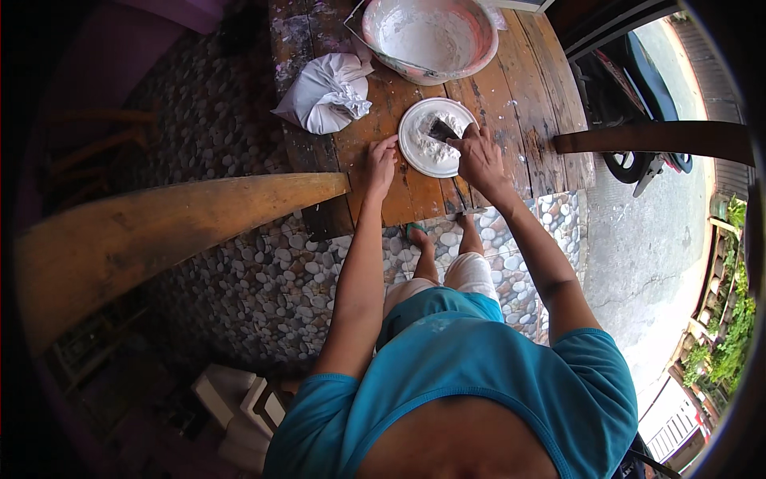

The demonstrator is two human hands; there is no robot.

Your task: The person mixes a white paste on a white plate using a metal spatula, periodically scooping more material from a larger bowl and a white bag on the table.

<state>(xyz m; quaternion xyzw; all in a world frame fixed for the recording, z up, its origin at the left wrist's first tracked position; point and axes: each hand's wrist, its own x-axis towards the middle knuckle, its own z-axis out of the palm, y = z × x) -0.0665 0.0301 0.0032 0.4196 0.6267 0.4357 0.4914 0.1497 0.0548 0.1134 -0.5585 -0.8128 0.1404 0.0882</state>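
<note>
A round white plastic lid [416, 159] lies flat on the wooden table, with white, paste-like material [428, 144] heaped and smeared over its middle. My right hand [482, 162] is closed on a putty knife [441, 130], its dark, broad end resting in the paste; the fingers cover most of the handle. On the left side of the lid, my left hand [381, 166] has its fingers curled together, the tips against the rim. Beyond the lid stands a large basin [427, 78], coated inside with white residue. A crumpled white bag [321, 96] sits left of the lid.
The worn plank table [520, 84] carries white splashes. A curved wooden piece [191, 209] reaches in from the left to the table's edge, and another [654, 142] comes in from the right. Pebble-patterned floor [263, 279] lies below; a motorcycle [638, 96] stands outside at right.
</note>
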